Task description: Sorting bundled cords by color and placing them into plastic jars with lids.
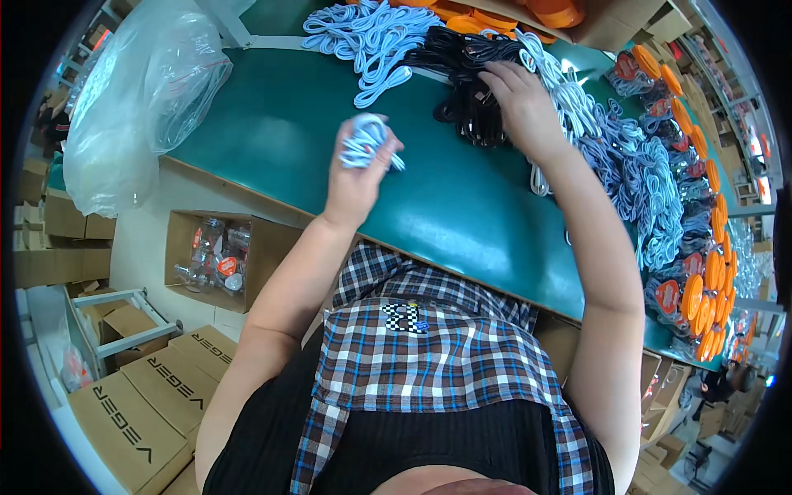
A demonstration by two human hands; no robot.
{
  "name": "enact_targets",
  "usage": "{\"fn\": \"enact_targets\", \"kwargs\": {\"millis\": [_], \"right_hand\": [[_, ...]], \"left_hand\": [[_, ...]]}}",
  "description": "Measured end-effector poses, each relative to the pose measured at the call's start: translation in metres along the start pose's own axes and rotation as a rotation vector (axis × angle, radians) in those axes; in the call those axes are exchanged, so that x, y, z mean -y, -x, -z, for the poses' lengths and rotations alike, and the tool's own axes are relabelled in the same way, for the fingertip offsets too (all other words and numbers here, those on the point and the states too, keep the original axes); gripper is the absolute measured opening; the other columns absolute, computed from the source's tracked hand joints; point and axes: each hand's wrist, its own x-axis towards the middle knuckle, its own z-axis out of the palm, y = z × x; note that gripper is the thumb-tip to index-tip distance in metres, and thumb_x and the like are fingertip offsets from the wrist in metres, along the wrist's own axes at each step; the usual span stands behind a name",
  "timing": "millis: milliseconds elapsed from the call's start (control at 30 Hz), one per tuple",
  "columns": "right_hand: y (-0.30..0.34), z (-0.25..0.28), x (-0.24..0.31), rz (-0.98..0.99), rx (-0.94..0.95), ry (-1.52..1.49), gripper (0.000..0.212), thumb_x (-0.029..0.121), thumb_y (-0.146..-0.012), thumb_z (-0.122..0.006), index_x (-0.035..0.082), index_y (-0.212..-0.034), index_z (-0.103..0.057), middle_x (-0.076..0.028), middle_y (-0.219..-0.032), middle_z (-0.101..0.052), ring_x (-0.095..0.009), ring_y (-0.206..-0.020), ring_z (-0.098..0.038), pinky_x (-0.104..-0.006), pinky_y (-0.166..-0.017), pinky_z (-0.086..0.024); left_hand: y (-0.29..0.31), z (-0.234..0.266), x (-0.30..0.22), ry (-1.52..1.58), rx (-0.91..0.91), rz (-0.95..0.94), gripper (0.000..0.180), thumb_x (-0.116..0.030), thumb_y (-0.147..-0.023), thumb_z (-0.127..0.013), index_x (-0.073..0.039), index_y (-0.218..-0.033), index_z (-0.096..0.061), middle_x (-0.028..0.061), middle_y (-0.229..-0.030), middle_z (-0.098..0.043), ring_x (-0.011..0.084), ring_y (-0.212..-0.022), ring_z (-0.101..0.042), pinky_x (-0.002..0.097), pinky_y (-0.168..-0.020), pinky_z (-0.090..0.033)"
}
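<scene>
A coiled bundle of pale blue-white cables [363, 142] sits in my left hand [353, 188], whose fingers and thumb are wrapped round it above the green table. Farther right, my right hand [525, 111] reaches over a pile of black cables [478, 115], its fingers stretched out and its fingertips at the black coils. Whether they pinch any strand does not show. White cables [577, 107] lie just right of that hand. Behind the left hand spreads a heap of light blue cables [371, 41], and grey-blue cables [652, 173] lie along the right.
Clear jars with orange lids [691, 297] line the table's right side. A cardboard box [577, 21] stands at the back near orange lids. Clear plastic bags [140, 107] hang over the left edge of the green table [272, 124]. An open carton of clear jars [210, 256] sits below.
</scene>
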Motion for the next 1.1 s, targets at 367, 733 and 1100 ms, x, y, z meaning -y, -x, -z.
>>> {"fn": "enact_targets", "kwargs": {"millis": [367, 733, 1100], "right_hand": [[-0.015, 0.003, -0.064, -0.03, 0.465, 0.207, 0.028, 0.005, -0.086, -0.064, 0.005, -0.113, -0.067, -0.012, -0.107, -0.063, -0.029, -0.098, -0.063, -0.0385, -0.094, -0.051], [-0.076, -0.002, -0.091, -0.163, 0.52, 0.216, 0.033, 0.01, -0.086, -0.072, 0.004, -0.117, -0.066, -0.01, -0.105, -0.068, -0.026, -0.085, -0.068, -0.0339, -0.082, -0.055], [-0.018, 0.015, 0.021, -1.034, 0.353, -1.324, 0.04, 0.001, -0.08, -0.078, -0.001, -0.116, -0.061, -0.008, -0.102, -0.071, -0.013, -0.085, -0.067, -0.0236, -0.079, -0.054]], "left_hand": [[0.002, 0.011, 0.02, -0.444, 0.366, 0.111, 0.013, -0.01, -0.097, -0.063, -0.005, -0.109, -0.066, 0.004, -0.09, -0.066, 0.0143, -0.079, -0.062, 0.0279, -0.073, -0.049], [-0.005, 0.012, 0.025, -0.374, 0.4, 0.162, 0.014, -0.005, -0.094, -0.065, -0.004, -0.108, -0.065, 0.0067, -0.102, -0.071, 0.0167, -0.083, -0.064, 0.029, -0.077, -0.05], [-0.004, 0.013, 0.021, -0.172, 0.323, 0.365, 0.022, -0.009, -0.095, -0.067, -0.004, -0.117, -0.066, 0.0078, -0.104, -0.069, 0.0158, -0.088, -0.065, 0.0295, -0.082, -0.052]]}}
